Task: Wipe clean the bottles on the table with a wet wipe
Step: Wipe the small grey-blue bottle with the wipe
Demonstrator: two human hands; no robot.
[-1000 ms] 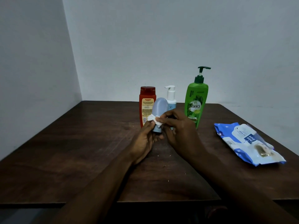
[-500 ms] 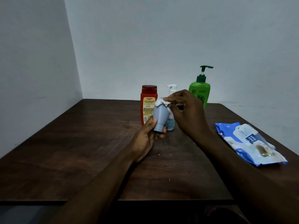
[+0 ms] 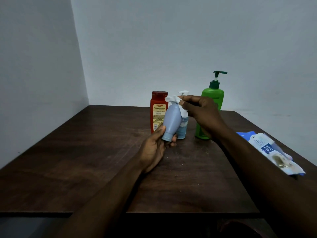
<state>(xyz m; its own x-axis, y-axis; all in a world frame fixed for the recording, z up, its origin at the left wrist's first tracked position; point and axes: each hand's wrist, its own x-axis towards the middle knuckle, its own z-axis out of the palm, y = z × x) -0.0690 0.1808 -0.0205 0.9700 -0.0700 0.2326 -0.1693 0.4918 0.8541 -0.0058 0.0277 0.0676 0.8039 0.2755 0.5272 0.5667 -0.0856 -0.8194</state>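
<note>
- Nearest us, the dark wooden table [image 3: 85,160] fills the lower frame, and both forearms come in from the bottom edge.
- Left hand [image 3: 155,148], centre of frame: thumb and fingers are curled round the cap end of the blue bottle [image 3: 172,121]. It is held off the table, cap down and tilted. We judge this grip leaves the body and the rounded upper end free for wiping.
- Lower right of frame: the wipe pack [image 3: 271,152] lies flat near the table's right edge, well apart from the hands. It is probably left there within reach for a fresh wipe.
- Right hand [image 3: 202,114], just right of centre: the fingertips pinch the wet wipe [image 3: 175,99] bunched at the bottle's upper end, with a tail of wipe hanging down the bottle's right side.
- So the blue bottle sits between the two hands: the left fingers are at its bottom and the right fingertips at its top, with the wipe between them and the plastic.
- Step, as we judge it: rubbing the top end of this bottle, so the task looks partly done.
- Behind it stand the red bottle [image 3: 158,109], the small pump bottle [image 3: 182,129] and the green pump bottle [image 3: 212,97], upright in a row and partly hidden by the hands. We can't tell if they are cleaned yet.
- Farthest back is the plain wall [image 3: 154,40].
</note>
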